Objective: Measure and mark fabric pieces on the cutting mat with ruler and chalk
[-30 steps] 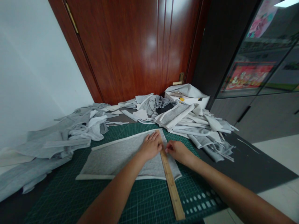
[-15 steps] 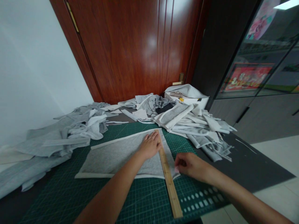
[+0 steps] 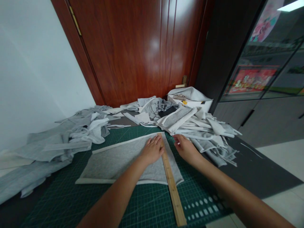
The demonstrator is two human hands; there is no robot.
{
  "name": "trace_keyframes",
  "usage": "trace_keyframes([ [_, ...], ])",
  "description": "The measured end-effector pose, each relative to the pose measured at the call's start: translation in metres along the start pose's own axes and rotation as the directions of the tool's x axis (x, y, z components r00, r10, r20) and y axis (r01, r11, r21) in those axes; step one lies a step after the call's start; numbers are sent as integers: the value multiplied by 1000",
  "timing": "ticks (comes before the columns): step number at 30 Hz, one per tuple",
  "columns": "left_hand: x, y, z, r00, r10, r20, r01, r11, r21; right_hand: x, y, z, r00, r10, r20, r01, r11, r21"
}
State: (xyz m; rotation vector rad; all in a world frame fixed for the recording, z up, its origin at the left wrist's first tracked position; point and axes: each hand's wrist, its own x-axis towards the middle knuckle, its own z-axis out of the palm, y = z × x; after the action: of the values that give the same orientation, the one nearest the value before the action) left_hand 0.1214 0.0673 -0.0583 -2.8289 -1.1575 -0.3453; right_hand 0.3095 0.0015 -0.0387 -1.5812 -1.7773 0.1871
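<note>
A grey fabric piece with white edging lies flat on the green cutting mat. A long wooden ruler runs across the fabric's right side, from its far edge towards me. My left hand presses flat on the fabric, its fingers stretched out against the ruler's left edge. My right hand rests just right of the ruler's far end. Its fingers are drawn together, with the tips pointing at the fabric's far right corner. What they pinch, if anything, is hidden.
Heaps of grey and white fabric offcuts lie to the left, and more offcuts to the right behind the mat. A white box stands by the red wooden door. A dark glass cabinet is on the right.
My right hand slid along the ruler's right edge towards me, then moved back up to the ruler's far end. My left hand and the ruler stayed put.
</note>
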Motion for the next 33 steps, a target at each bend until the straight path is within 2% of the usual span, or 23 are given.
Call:
trace_keyframes([
  [3,0,0,-1,1000,6,9,-6,1000,4,11,-11,29,997,-53,-64,62,986,152],
  [5,-1,-1,-1,1000,14,18,-13,1000,-7,23,-17,53,991,-35,-130,70,960,273],
  [8,-1,-1,-2,999,23,35,-22,999,-27,38,-21,83,975,126,-181,-33,896,444],
  [11,-1,0,-4,998,14,56,-12,999,-32,43,-20,97,942,214,-260,-59,864,500],
  [14,-1,1,-6,997,12,73,-10,999,-40,39,-19,98,926,221,-305,-31,852,523],
  [19,-2,1,-8,996,17,93,-12,999,-49,34,-21,94,920,250,-300,-48,835,547],
  [25,-4,0,-10,999,29,39,-27,999,-45,35,-25,93,920,247,-305,-51,846,531],
  [29,-4,7,-10,999,26,47,-22,995,-96,35,-27,92,918,263,-297,-80,856,510],
  [33,-5,17,-8,999,38,9,-36,991,-127,34,-28,90,923,257,-287,-79,856,511],
])
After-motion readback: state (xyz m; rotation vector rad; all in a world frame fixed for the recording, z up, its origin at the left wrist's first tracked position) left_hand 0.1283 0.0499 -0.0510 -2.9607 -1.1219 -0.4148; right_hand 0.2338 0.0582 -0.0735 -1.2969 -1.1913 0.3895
